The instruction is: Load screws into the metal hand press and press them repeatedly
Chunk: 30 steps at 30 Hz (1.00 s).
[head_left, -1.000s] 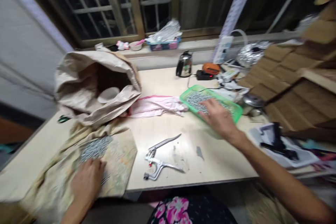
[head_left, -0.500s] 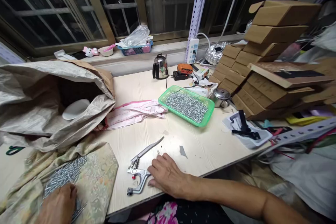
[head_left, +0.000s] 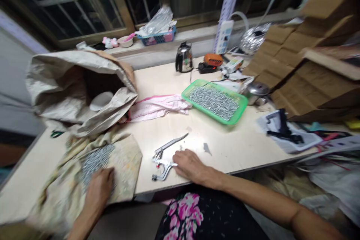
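Observation:
At the lower left, my left hand (head_left: pixel 101 183) rests on the near part of a pile of small silvery metal pieces (head_left: pixel 97 160), its fingers curled and their tips hidden. The pile lies on a patterned cloth (head_left: pixel 128 167). My right hand (head_left: pixel 189 163) is closed, resting on the table beside a metal hand tool (head_left: pixel 165 169) with a long handle; its fingers touch the tool's near end, and the grip is partly hidden. Beyond it, a green basket (head_left: pixel 237 119) holds many more metal pieces.
A large crumpled sack (head_left: pixel 59 82) with a white bowl (head_left: pixel 101 101) inside stands at left. A pink and white cloth (head_left: pixel 160 108), a kettle (head_left: pixel 184 58), a metal pot (head_left: pixel 257 92), stacked cardboard boxes (head_left: pixel 306 82) and a white tray (head_left: pixel 289 146) surround the work area.
The view has swung left and down, so most things appear shifted right and up. My left hand is still at the pile and my right hand still beside the tool.

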Each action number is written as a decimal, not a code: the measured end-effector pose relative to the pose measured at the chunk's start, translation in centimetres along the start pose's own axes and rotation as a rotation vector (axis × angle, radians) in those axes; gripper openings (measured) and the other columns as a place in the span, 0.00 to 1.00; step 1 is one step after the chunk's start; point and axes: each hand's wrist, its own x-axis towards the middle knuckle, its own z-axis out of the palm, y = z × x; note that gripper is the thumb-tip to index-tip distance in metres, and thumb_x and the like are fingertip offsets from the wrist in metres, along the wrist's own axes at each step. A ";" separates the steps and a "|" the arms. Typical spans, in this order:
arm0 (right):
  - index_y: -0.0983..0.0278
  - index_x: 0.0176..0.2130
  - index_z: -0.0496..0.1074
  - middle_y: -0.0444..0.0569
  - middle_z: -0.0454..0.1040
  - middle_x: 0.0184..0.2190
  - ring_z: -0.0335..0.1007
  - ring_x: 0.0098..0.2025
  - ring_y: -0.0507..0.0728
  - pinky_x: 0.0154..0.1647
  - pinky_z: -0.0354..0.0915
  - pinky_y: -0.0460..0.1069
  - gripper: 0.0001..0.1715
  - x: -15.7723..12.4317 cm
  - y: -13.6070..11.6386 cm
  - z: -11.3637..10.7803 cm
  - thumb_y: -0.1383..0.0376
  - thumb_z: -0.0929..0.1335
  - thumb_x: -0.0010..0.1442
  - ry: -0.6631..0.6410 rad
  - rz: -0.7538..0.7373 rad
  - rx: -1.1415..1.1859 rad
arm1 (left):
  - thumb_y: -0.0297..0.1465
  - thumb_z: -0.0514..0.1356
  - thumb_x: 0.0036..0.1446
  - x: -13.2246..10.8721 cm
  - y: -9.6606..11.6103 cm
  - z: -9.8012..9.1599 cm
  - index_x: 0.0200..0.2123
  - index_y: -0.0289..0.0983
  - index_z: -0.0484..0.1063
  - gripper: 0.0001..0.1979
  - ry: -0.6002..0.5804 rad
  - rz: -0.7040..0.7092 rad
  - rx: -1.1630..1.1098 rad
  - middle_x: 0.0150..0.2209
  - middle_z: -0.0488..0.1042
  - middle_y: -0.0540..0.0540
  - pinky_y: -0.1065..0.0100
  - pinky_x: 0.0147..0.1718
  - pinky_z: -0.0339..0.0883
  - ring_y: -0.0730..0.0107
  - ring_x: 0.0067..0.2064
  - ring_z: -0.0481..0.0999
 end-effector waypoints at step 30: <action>0.64 0.33 0.65 0.46 0.67 0.31 0.60 0.28 0.52 0.27 0.52 0.50 0.12 0.1 -0.9 2.1 0.74 0.58 0.65 0.239 -0.245 -0.134 | 0.33 0.64 0.52 -4.2 11.4 0.0 0.29 0.34 0.80 0.08 -0.225 -0.103 -0.744 0.30 0.80 0.46 0.71 0.33 0.66 0.68 0.32 0.76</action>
